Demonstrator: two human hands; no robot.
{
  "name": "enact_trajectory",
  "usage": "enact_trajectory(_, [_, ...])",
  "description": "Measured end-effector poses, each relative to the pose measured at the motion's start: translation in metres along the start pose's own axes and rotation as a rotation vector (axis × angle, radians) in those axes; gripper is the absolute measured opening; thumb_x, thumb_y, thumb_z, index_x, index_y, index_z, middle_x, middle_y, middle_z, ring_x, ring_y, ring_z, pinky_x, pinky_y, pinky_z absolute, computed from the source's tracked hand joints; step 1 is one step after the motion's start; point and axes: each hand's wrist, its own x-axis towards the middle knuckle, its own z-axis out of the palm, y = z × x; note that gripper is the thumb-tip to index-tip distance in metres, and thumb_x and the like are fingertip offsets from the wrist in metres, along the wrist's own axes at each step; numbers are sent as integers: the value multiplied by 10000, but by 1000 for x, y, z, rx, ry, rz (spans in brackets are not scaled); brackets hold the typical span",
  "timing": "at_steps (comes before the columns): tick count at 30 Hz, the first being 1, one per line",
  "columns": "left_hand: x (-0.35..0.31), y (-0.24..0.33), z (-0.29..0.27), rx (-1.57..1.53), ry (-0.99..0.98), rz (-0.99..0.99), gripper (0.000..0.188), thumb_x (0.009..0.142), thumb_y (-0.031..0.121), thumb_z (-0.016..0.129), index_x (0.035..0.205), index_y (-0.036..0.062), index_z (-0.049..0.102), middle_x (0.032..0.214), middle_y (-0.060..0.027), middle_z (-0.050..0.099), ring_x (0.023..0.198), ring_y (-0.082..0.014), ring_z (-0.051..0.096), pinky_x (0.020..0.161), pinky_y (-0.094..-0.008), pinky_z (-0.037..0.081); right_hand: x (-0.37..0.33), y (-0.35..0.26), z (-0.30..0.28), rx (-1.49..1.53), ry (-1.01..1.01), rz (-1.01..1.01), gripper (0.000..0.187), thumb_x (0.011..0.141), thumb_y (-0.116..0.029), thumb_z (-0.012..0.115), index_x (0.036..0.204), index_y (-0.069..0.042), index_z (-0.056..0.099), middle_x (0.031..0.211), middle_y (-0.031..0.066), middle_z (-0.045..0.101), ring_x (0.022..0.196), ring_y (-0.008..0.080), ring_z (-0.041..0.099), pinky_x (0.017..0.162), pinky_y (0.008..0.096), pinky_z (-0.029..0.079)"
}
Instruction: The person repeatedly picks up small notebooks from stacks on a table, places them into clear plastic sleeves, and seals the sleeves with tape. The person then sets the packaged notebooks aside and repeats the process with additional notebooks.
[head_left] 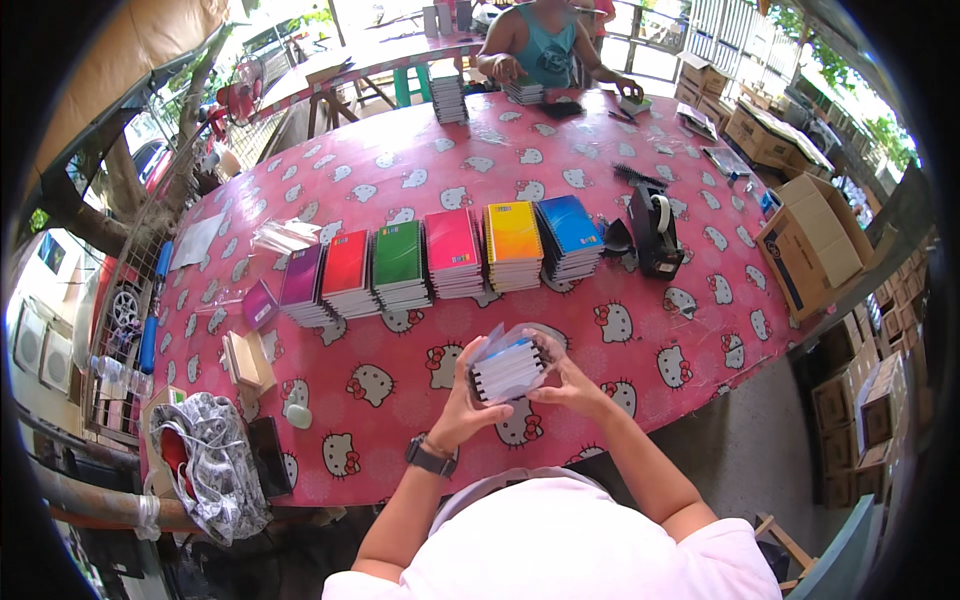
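Both hands are raised in front of the person's white shirt, above the near part of the pink patterned table (pixel 380 440). The left hand (pixel 456 405) and the right hand (pixel 574 384) hold between them a small notebook bundle (pixel 507 371), white page edges and dark spiral binding showing, with clear plastic about it; whether the plastic encloses it fully cannot be told. The grip is narrow, fingers curled against opposite sides of the bundle, which is held tilted. A dark watch (pixel 432 456) is on the left wrist. Beyond the hands, six notebook stacks stand side by side in a row, left to right: purple (pixel 303 280), red (pixel 347 268), green (pixel 399 262), pink (pixel 452 248), yellow (pixel 514 240) and blue (pixel 569 232). A loose purple notebook (pixel 260 305) lies just left of the row, near clear plastic sleeves (pixel 285 236). A black tape dispenser (pixel 660 238) stands right of the blue stack. At the far edge, a co-worker (pixel 548 48) in a teal top has both hands at the table, near another notebook stack (pixel 524 91).
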Motion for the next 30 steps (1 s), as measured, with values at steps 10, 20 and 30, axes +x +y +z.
enact_trajectory(10, [6,-14,7,185,178,91,1052,638,201,794,1426,68,110,1405,-166,286,1301,-284,305,1086,-421,253,-7,-10,29,26,106,70,982,733,-269,728,1453,-43,100,1458,144,196,1355,243,199,1110,361,144])
enact_trajectory(20, [5,84,-2,1041,23,563,289,690,240,739,962,200,652,1210,-51,557,1250,-318,391,1090,-470,157,-10,-47,-1,-669,-29,-234,466,625,-126,691,1088,-148,640,1237,-28,563,1258,246,339,1027,410,233])
enact_trajectory(30, [-33,33,-14,1165,-86,218,645,633,8,565,1263,141,527,1416,-43,391,1370,-341,191,1090,-507,171,6,-37,-17,-668,-314,-206,668,519,-97,693,1143,-331,644,1458,-44,344,1382,322,140,1101,531,78])
